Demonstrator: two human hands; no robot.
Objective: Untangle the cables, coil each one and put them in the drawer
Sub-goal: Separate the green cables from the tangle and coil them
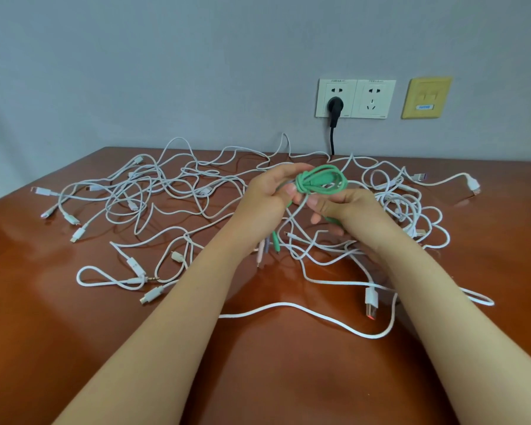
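Two hands hold a coiled green cable (322, 179) above a desk (288, 378) strewn with tangled white cables (166, 185).

The left hand (270, 191) curls around the wrapped neck of the green coil, while the right hand (347, 210) pinches the cable's loose tail just below it, thumb on top. Green, pink and purple connector ends (269, 245) dangle under the hands, near the brown desk surface. The white cables sprawl in overlapping loops from edge to edge. Behind, a black plug (335, 105) sits in a wall socket (371, 98), beside a yellow plate (426, 98).
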